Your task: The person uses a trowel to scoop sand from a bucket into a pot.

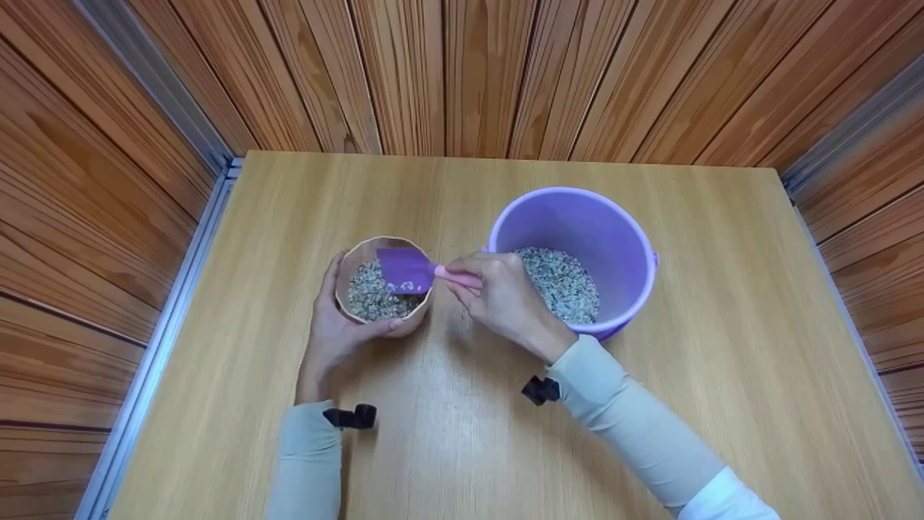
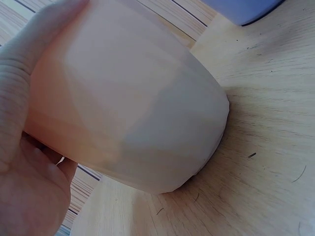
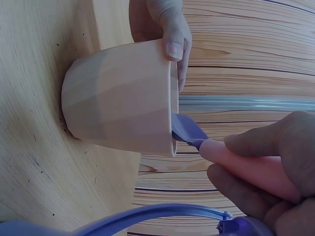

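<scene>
A faceted, light peach flower pot [image 1: 416, 324] stands on the table, partly filled with grey-beige gravel [image 1: 372, 292]. My left hand [image 1: 339, 325] grips the pot's near left side, thumb along the rim. In the left wrist view the pot's wall [image 2: 128, 98] fills the middle and its base meets the tabletop. My right hand [image 1: 505, 297] holds the pink handle of a small purple shovel [image 1: 401, 270]. Its blade dips inside the pot's rim, with a few grains on it. In the right wrist view fingers and thumb wrap the pink handle [image 3: 246, 167].
Right of the pot stands a purple bucket [image 1: 613, 245] with more gravel [image 1: 559, 285] inside; its handle [image 3: 147, 212] shows in the right wrist view. Dark specks and small bits lie on the wooden table [image 1: 462, 448]. Wood-panelled walls [image 1: 476, 79] enclose the back and sides.
</scene>
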`<state>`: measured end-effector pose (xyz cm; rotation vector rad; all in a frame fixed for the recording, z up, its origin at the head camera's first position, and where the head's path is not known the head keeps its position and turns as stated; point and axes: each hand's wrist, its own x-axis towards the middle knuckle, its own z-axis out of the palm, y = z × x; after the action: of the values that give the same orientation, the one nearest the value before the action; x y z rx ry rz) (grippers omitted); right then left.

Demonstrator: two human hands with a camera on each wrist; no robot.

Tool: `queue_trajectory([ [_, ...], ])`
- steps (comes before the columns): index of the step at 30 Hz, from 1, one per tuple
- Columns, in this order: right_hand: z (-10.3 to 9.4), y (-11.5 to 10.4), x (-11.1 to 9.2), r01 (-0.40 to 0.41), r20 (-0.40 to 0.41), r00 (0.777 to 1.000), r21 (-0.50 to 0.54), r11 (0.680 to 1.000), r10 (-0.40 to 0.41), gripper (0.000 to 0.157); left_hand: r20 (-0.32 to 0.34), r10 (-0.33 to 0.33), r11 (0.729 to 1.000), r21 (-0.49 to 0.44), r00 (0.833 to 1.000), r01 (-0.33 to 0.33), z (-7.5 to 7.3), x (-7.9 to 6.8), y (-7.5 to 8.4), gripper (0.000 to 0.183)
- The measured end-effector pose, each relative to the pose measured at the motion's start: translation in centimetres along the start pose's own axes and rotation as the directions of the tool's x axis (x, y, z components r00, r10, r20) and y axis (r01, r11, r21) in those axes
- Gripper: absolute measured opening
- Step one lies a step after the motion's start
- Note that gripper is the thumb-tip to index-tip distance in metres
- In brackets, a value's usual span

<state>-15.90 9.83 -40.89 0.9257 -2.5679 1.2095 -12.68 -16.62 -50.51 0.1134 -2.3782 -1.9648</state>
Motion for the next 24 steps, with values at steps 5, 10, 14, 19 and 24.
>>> queue_trajectory([
  [5,-0.11,0.0,-0.06,-0.004,-0.003,1.0,0.022,1.0,0.004,0.018,-0.003,0.022,1.0,-0.004,1.0,-0.022,-0.01,-0.06,-0.06,0.128],
  [10,-0.17,0.02,-0.11,-0.004,-0.02,1.0,0.042,0.999,0.005,0.019,-0.009,0.039,0.999,-0.002,0.999,-0.039,0.0,-0.01,-0.11,0.129],
  [14,-0.11,0.11,-0.17,0.022,-0.037,0.999,0.054,0.998,-0.02,0.02,-0.015,0.05,0.999,-0.002,0.999,-0.05,0.04,0.05,-0.12,0.13],
  [19,-0.04,0.17,-0.15,0.061,-0.054,0.997,0.065,0.996,-0.058,0.02,-0.006,0.047,0.999,0.003,0.999,-0.047,-0.03,-0.01,-0.01,0.13],
  [24,-0.01,0.14,-0.1,0.035,-0.055,0.998,0.074,0.997,-0.031,0.018,-0.001,0.05,0.999,0.0,0.999,-0.05,-0.06,-0.03,-0.09,0.129],
])
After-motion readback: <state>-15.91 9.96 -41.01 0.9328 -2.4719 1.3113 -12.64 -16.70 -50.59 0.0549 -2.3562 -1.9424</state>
